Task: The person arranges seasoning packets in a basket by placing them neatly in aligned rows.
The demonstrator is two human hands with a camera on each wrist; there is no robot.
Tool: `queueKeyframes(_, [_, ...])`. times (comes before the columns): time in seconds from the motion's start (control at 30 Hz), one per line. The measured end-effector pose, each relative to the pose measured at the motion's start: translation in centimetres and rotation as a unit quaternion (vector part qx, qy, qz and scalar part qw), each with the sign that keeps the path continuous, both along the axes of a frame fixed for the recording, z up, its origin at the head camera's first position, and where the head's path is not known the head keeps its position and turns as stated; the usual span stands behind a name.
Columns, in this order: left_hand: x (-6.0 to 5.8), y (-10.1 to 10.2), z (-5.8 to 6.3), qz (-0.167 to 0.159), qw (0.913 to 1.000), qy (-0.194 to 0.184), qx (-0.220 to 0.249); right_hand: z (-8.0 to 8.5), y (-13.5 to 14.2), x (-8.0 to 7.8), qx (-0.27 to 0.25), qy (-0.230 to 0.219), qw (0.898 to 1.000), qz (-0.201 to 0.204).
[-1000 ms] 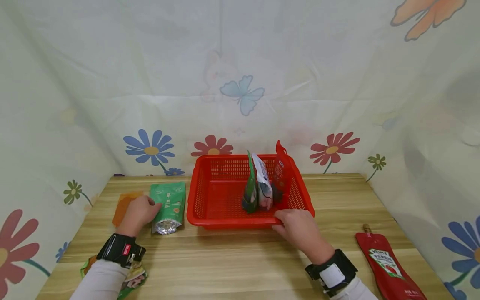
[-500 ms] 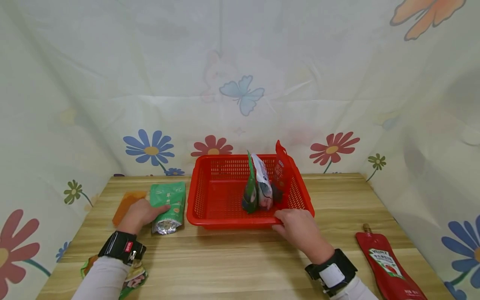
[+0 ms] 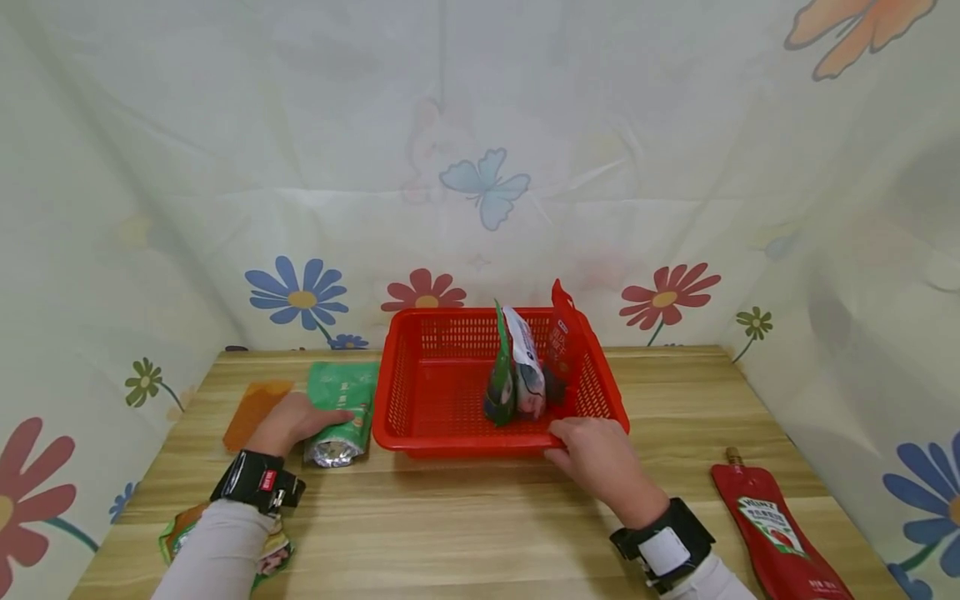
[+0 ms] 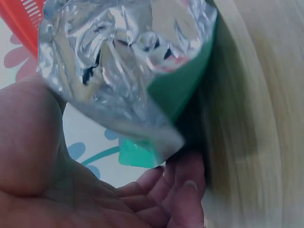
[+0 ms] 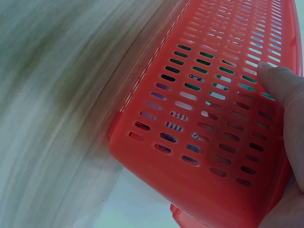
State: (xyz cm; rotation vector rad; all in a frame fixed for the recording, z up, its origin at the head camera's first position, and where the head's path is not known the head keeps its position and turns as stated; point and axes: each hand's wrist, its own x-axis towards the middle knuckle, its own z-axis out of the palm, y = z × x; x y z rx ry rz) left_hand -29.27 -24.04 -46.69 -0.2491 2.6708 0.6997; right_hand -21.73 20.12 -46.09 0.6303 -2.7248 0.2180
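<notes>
Right grip [image 5: 294, 128] holds red basket [image 5: 199, 190].

A wooden table [image 3: 450, 533] is carrying a red basket [image 3: 465, 447]. Just left of the basket, a green pouch [image 3: 345, 390] is resting; farther left, an orange packet [image 3: 252, 408]. A colourful packet [image 3: 277, 553] is lying front-left of the basket, a ketchup pouch [image 3: 776, 533] front-right.

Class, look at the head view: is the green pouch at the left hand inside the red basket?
No, the green pouch, gripped by the left hand, is outside the red basket, to its left.
</notes>
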Motion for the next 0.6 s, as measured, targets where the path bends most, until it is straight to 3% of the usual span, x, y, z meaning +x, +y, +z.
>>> queueKeyframes(0.5, [-0.3,1.9,-0.6,0.099,0.9938,0.005,0.050,0.1,0.0,0.0,-0.002,-0.005,1.000,-0.003])
queueKeyframes(0.6, [-0.1,1.9,-0.6,0.105,0.9920,0.006,0.070,0.1,-0.1,0.0,-0.002,-0.011,1.000,-0.002])
